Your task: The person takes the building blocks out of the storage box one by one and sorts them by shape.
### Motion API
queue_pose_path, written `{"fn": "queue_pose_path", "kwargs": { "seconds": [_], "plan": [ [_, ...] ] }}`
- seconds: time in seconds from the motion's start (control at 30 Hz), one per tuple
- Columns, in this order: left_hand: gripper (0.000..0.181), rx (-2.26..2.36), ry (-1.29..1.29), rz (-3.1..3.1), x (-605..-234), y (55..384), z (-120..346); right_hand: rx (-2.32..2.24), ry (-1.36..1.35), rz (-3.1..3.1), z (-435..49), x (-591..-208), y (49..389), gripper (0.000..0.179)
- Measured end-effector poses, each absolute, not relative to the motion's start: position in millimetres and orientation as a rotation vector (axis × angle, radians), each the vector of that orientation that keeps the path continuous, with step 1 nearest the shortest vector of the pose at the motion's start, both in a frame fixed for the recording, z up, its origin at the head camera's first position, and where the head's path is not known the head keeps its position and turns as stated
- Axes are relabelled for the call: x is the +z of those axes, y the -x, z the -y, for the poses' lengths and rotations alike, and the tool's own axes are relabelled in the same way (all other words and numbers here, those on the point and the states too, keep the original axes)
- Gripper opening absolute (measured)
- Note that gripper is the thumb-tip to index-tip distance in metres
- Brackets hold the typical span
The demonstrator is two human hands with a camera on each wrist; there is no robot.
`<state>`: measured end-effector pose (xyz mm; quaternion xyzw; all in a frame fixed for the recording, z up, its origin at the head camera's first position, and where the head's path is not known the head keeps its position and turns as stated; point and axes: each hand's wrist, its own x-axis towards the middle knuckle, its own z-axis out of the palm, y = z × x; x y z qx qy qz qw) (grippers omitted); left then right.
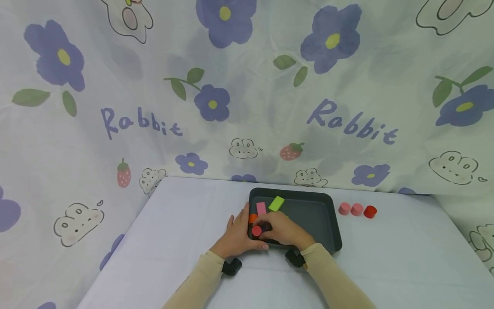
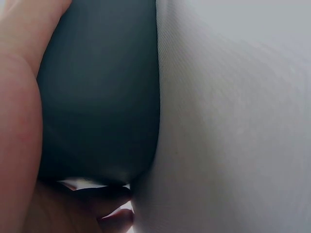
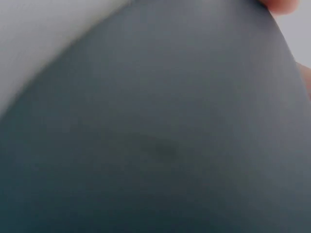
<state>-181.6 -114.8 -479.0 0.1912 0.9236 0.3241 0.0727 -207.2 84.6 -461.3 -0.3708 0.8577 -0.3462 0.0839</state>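
A dark rectangular tray (image 1: 314, 221) lies on the table. My left hand (image 1: 236, 236) rests against its left side, fingers extended along the wall and thumb along the near edge. At the near left corner my right hand (image 1: 284, 229) reaches into the tray and pinches a red cylinder block (image 1: 256, 231) between thumb and finger. Beside it in the tray are an orange block (image 1: 253, 218), a pink rectangular block (image 1: 261, 208) and a lime-green block (image 1: 276, 204). Both wrist views mostly show the dark tray (image 2: 102, 92), blurred in the right one.
To the right of the tray, two pink cylinder blocks (image 1: 344, 208) and a red cylinder block (image 1: 370, 211) stand in a row on the white table (image 1: 405, 249). A patterned cloth (image 1: 266, 98) hangs behind the table.
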Motion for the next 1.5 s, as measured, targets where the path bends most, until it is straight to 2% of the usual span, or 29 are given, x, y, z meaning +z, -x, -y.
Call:
{"fn": "queue_pose_path", "kwargs": {
  "seconds": [0.6, 1.5],
  "plan": [
    [0.134, 0.971, -0.555, -2.778, -479, 182, 114, -1.15, 0.982, -2.602, -110, -448, 197, 0.036],
    [0.135, 0.971, -0.512, -2.774, -478, 182, 112, -1.238, 0.711, -2.884, -169, -440, 184, 0.031]
  ]
}}
